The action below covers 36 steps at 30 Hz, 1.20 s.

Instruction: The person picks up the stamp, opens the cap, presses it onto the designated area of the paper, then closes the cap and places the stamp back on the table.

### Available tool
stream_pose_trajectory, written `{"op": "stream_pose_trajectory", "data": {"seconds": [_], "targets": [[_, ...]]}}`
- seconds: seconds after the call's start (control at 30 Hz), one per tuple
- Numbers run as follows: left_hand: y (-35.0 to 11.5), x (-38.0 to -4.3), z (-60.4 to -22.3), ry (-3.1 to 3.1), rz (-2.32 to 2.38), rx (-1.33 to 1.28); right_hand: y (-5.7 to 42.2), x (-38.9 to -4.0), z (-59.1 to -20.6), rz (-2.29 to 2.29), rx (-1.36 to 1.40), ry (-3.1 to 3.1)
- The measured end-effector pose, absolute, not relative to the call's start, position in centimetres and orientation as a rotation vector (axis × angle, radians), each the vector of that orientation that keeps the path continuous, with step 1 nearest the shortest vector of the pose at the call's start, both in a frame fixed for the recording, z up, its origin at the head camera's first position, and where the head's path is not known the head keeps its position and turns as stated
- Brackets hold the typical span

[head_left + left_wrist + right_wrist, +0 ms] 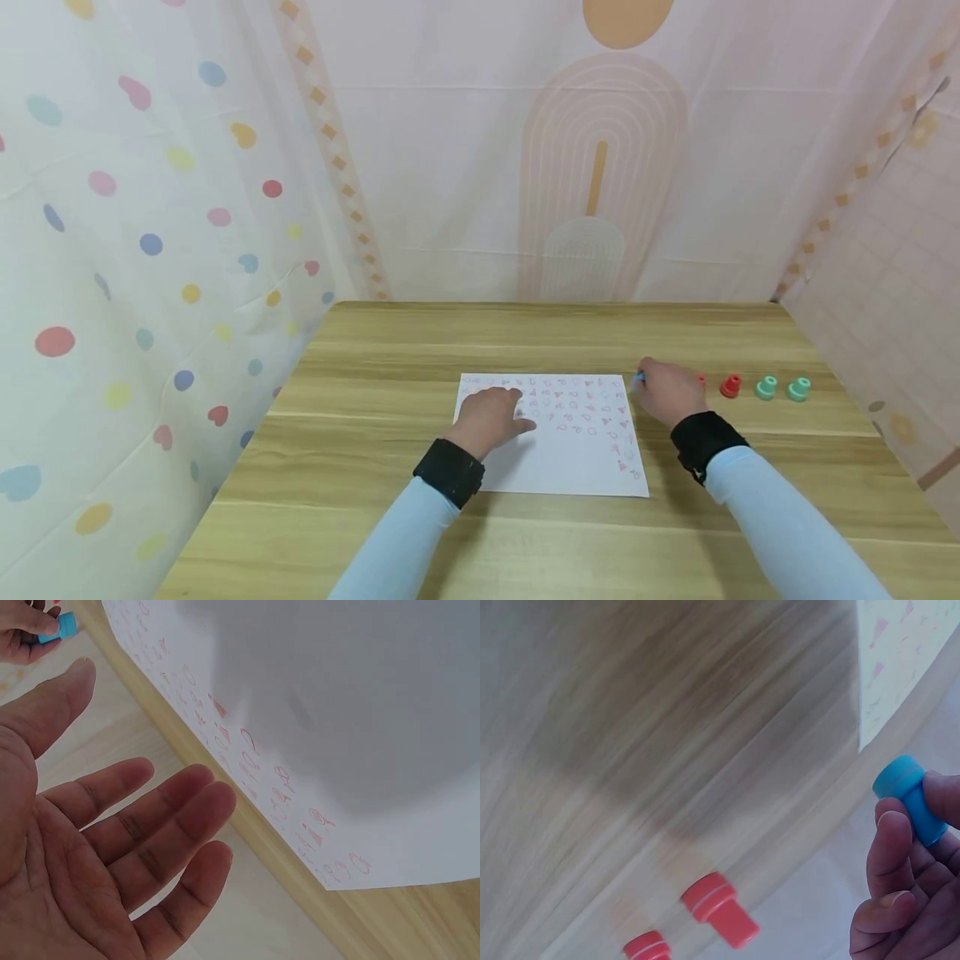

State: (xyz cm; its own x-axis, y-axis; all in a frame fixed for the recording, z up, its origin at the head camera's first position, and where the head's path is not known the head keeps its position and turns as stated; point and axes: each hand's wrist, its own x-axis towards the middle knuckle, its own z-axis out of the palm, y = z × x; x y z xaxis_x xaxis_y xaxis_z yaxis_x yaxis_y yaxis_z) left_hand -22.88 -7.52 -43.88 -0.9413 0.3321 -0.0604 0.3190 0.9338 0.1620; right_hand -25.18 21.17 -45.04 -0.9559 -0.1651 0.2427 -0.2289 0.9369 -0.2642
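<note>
Blue stamp [901,780] pinched between thumb and fingers, the right hand [671,393] hovers just right of the marked white paper [551,462]. Over that sheet hangs the left hand [486,422], fingers apart. Rightward of both hands, red stamps [731,387] and green stamps [766,388] line the wooden tabletop [337,467].

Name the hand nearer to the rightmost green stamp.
Right. The right hand, pinching the blue stamp, is left of the green stamp; the left hand is farther left, over the paper.
</note>
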Motion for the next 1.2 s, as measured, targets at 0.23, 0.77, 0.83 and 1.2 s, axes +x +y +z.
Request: {"op": "stream_pose_trajectory", "data": {"seconds": [0.23, 0.77, 0.83, 1.2], "targets": [[-7.2, -22.7, -43.7, 3.001, 0.25, 0.515, 19.5, -24.6, -44.8, 0.441, 0.323, -2.891], [-6.6, -22.7, -44.2, 3.028, 0.261, 0.58, 16.4, -23.2, -45.1, 0.606, 0.351, -2.924], [-6.5, -22.6, -44.2, 3.027, 0.262, 0.587, 16.0, -23.0, -45.2, 0.634, 0.352, -2.927], [-6.1, -22.6, -44.4, 3.018, 0.245, 0.635, 14.0, -22.2, -45.0, 0.748, 0.377, -2.976]]}}
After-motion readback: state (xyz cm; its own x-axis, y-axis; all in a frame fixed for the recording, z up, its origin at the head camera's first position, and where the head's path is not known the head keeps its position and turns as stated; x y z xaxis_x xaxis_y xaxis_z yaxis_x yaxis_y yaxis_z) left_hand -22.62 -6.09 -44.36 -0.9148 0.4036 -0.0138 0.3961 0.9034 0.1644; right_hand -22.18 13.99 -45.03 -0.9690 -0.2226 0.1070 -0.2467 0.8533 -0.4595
